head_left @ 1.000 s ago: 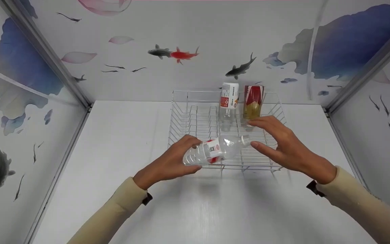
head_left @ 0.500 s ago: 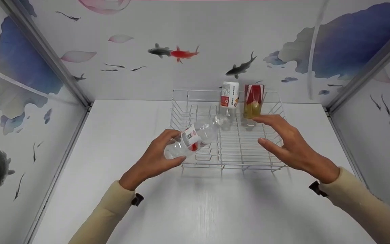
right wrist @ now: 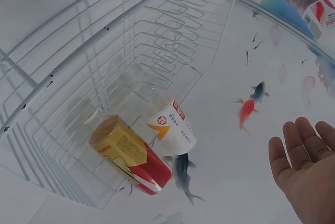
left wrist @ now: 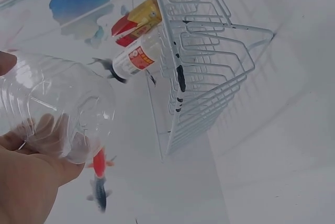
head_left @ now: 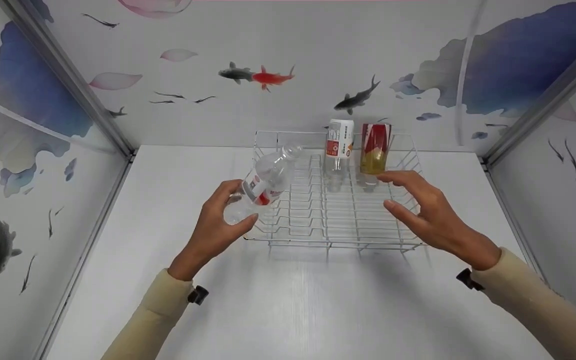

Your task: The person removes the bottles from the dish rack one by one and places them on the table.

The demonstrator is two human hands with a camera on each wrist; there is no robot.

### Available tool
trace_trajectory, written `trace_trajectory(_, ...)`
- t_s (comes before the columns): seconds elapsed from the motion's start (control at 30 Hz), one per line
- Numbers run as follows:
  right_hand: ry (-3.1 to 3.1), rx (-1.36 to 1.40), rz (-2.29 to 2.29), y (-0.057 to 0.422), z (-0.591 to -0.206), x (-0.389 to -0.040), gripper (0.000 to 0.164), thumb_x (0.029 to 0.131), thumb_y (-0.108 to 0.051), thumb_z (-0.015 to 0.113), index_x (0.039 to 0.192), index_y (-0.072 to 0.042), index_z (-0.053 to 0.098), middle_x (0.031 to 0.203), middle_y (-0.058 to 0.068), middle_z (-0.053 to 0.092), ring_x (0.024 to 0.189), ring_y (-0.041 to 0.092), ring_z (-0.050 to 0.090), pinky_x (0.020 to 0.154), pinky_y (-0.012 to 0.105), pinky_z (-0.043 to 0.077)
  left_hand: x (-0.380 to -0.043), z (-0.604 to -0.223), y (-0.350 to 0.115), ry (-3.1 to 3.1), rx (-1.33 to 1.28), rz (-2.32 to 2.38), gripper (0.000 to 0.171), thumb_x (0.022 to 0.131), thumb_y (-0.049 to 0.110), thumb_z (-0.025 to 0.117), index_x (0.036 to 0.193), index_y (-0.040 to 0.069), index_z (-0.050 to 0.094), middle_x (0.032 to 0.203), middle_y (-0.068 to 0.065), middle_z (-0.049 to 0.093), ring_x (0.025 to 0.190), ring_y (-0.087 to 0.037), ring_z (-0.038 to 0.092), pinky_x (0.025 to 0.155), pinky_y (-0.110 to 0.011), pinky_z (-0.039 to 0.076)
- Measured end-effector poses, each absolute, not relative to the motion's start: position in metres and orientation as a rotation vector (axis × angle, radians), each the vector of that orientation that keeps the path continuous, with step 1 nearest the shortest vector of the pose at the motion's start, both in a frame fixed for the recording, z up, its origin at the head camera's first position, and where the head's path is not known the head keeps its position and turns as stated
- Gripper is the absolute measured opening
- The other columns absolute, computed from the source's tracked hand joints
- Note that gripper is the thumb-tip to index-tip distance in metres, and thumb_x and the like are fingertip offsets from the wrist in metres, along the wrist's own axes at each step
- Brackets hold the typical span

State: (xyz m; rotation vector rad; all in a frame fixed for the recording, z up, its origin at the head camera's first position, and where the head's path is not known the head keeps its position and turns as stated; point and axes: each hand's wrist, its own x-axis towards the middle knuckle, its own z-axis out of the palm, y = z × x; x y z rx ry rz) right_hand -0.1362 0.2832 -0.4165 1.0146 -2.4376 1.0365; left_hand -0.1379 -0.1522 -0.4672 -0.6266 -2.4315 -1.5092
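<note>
My left hand (head_left: 208, 225) grips a clear plastic bottle (head_left: 272, 172) with a red and white label round its lower part. The bottle tilts, neck up and to the right, over the left side of a white wire rack (left wrist: 180, 77). In the left wrist view its clear base (left wrist: 78, 103) shows between thumb and fingers. My right hand (head_left: 433, 220) is held in the air over the rack's right side, fingers spread and holding nothing. Nearest to it is a red and yellow bottle (right wrist: 131, 153), cap end down in the rack. Beside that stands a white-labelled clear bottle (right wrist: 170, 127), also neck down.
The rack rests on a white tabletop (head_left: 288, 305) towards the back wall (head_left: 183, 120). Side walls with fish and blue paint patterns close in the left and right. Bent wire dividers (head_left: 313, 200) run along the rack's left half.
My left hand has moved left and back, swinging the bottle from nearly level to a steeper tilt with its neck away from the right hand. The right hand has drifted slightly right.
</note>
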Motion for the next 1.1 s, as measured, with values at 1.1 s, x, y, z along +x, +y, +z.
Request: trace_trajectory(1.1, -2.515, 0.713, 1.154, 0.316, -0.45, -0.169, 0.041, 0.107, 0.001, 0.069, 0.147, 0.002, 0.064, 0.146, 0.015, 0.068, 0.13, 0.025, 0.064, 0.112, 0.017, 0.047, -0.15, -0.515, -0.18, -2.226, -0.202, -1.702, 0.067, 0.097, 0.007, 0.085, 0.156, 0.005, 0.052, 0.152, -0.007, 0.059, 0.153, -0.026, 0.051, 0.132, -0.046, 0.034)
